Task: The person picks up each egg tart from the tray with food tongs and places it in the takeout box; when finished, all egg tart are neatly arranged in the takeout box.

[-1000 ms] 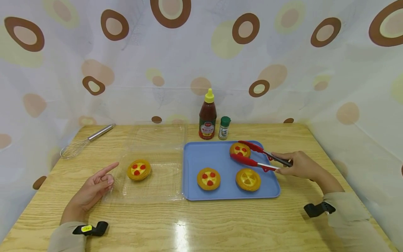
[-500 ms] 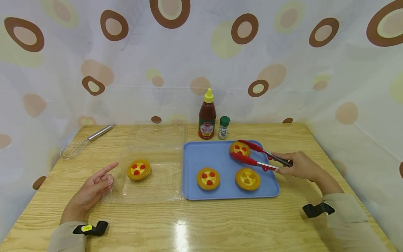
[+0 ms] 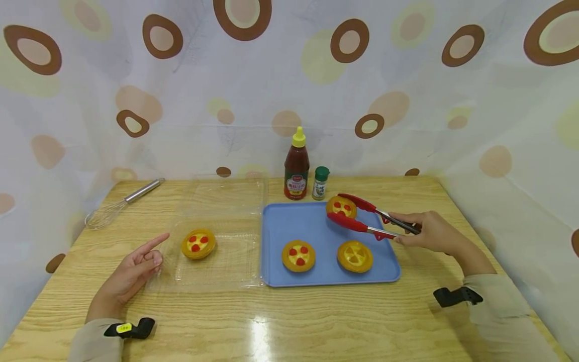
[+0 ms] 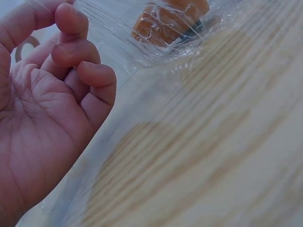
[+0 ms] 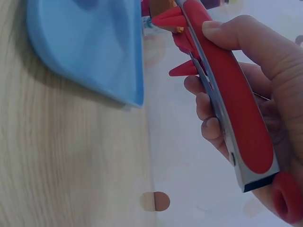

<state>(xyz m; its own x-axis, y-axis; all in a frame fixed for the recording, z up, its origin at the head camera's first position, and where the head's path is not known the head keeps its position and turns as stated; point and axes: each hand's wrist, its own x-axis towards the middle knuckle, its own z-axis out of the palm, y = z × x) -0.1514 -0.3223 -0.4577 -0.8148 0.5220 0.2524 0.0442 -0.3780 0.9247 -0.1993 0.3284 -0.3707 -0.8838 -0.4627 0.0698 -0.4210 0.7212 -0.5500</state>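
Note:
My right hand grips a pair of red-tipped tongs by their handles. Between the tong heads is an egg tart with red toppings, raised over the back right of the blue tray. Two more tarts sit on that tray: one red-topped, one with yellow pieces. My left hand is at the left edge of a clear plastic box, index finger extended, the other fingers loosely bent in the left wrist view. One red-topped tart lies inside the box.
Behind the tray stand a ketchup bottle with a yellow cap and a green-capped seasoning jar. A whisk lies at the back left. The box's clear lid is folded back towards the patterned curtain.
My right hand and the tongs have risen slightly and shifted back, lifting the red-topped tart towards the tray's far edge. The left hand stays where it was.

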